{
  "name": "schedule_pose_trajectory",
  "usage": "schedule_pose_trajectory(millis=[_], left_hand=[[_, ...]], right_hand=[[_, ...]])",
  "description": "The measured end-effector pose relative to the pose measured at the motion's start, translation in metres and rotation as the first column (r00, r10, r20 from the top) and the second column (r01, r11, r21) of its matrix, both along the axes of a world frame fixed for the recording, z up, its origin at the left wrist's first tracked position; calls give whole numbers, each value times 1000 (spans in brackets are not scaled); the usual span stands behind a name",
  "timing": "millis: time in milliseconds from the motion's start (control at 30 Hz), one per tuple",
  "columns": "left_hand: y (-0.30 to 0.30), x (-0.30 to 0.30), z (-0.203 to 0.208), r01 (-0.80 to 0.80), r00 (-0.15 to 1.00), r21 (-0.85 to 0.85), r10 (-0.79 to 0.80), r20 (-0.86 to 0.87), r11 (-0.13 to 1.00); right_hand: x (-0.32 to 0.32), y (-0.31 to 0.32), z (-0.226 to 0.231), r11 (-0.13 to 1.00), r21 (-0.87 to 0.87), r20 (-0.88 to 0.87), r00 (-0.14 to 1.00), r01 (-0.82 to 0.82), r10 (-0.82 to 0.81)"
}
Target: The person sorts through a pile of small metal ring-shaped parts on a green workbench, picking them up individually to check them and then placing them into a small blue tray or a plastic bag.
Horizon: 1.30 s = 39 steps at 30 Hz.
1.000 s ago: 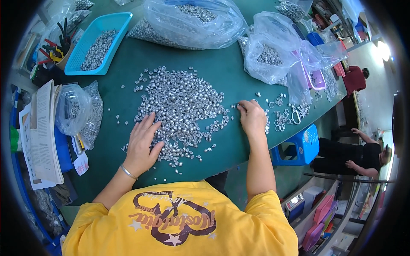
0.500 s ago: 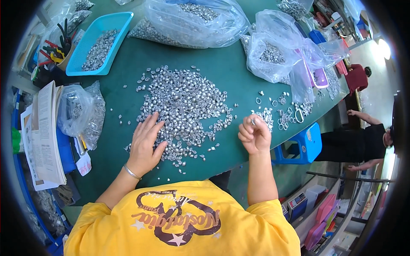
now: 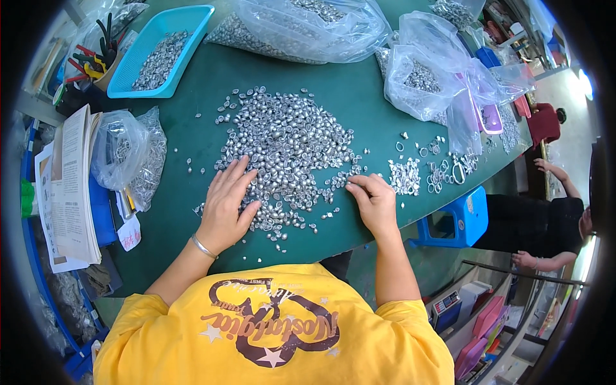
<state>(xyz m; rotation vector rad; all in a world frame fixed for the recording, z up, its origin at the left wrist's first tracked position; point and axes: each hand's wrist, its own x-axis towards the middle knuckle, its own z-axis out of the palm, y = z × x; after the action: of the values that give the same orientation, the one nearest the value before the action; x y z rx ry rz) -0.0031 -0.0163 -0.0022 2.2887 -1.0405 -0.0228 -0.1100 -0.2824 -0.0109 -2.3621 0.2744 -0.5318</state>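
A big heap of small, rounded silver metal pieces (image 3: 282, 138) lies spread on the green table. My left hand (image 3: 224, 212) rests palm down at the heap's lower left edge, fingers spread and touching the pieces. At the right edge of the heap is my right hand (image 3: 377, 204), with thumb and fingertips pinched together low over a few stray pieces. What sits between those fingertips is too small to make out. Just right of it lies a little group of flat silver bits (image 3: 404, 176), and beyond them several silver rings (image 3: 438, 176).
A turquoise basket (image 3: 117, 88) of metal parts stands back left. Clear plastic bags (image 3: 333, 42) of parts line the far side. Papers (image 3: 67, 192) and a bagged bundle (image 3: 151, 163) sit left. Beyond the right edge are a blue stool (image 3: 471, 215) and another person (image 3: 536, 224).
My right hand has come down from above the table, where it held a small silver piece, to the heap's right edge. My left hand stays on the heap. The view has shifted slightly.
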Motion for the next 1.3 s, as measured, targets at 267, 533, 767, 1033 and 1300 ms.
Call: schedule_pose_trajectory(millis=[267,533,767,1033,1300], left_hand=[[0,0,0,0,1000,8,0,-1,1000],[0,0,2,-8,1000,10,8,-14,1000],[0,-1,1,-14,1000,21,14,-11,1000],[0,-1,1,-7,1000,22,7,-7,1000],[0,0,3,-9,1000,18,9,-3,1000]], right_hand=[[-10,-13,6,203,976,-55,992,77,-113],[11,-6,0,965,-188,-71,978,180,-197],[-6,-11,2,413,908,-79,997,73,-3],[-6,-8,7,-294,934,205,979,-201,-17],[31,-15,-2,980,-112,-152,972,163,-179]])
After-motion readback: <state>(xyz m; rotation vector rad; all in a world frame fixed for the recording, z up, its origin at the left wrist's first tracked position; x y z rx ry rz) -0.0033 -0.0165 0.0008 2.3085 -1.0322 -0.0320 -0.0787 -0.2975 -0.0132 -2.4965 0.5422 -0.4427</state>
